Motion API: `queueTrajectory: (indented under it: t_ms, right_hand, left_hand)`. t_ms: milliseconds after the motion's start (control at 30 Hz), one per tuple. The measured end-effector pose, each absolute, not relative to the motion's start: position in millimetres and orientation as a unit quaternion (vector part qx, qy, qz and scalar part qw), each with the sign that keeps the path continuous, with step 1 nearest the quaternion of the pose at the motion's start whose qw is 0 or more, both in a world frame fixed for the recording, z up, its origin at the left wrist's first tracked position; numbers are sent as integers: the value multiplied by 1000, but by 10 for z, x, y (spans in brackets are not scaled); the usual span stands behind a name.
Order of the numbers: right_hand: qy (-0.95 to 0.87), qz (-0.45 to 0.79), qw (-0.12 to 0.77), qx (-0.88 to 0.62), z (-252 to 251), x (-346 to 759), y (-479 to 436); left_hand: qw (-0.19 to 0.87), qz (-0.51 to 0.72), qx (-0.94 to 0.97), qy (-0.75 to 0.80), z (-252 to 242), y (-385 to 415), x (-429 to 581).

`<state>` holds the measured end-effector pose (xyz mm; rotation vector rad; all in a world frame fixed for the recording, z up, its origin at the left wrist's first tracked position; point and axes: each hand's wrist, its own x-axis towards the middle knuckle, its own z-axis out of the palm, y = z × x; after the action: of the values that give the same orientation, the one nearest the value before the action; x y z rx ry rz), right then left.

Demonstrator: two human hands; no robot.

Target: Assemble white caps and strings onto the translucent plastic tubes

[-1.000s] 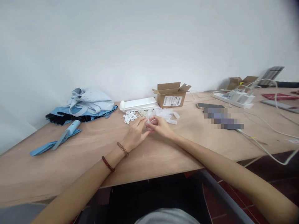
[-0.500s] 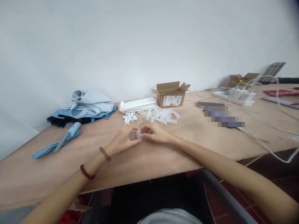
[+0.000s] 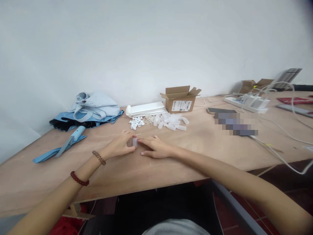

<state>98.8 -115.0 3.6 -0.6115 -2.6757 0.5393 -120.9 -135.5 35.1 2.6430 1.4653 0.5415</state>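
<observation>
Between the thumb and fingers of my left hand [image 3: 122, 143] is a small frosted bottle [image 3: 134, 142], held upright just over the wooden table. A short white string [image 3: 138, 134] shows at its top. My right hand [image 3: 154, 147] is on the right of the bottle, its thumb and fingers apart and a fingertip close to the bottle's upper side. Beyond the hands lie a pile of white caps [image 3: 137, 122], a tangle of thin pale strings [image 3: 148, 120] and a heap of frosted bottles [image 3: 171, 121].
An open cardboard box [image 3: 181, 100] and a white packet [image 3: 146, 109] stand near the wall. Blue fabric with an umbrella handle [image 3: 77, 132] lies left. Phones [image 3: 221, 111], a power strip [image 3: 246, 103] and cables are on the right.
Both hands have moved left and slightly down with the bottle. My right hand's fingers have spread, its thumb now away from the bottle.
</observation>
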Motion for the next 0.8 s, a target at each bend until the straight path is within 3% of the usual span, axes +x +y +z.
queueTrajectory:
  t_ms: [467,667,800]
  right_hand:
    - [-937,191,174,-235,51,987,-1126]
    - [-922,206,242,-223,37,1018,-1016]
    - [-884,169,293,-323,27,1127,-809]
  left_hand:
    - [111,179,850,484,292,-1234,-1273]
    - [129,185,853,470,322,-1206,-1292]
    - [107,208,834,500,416,-1061,-1170]
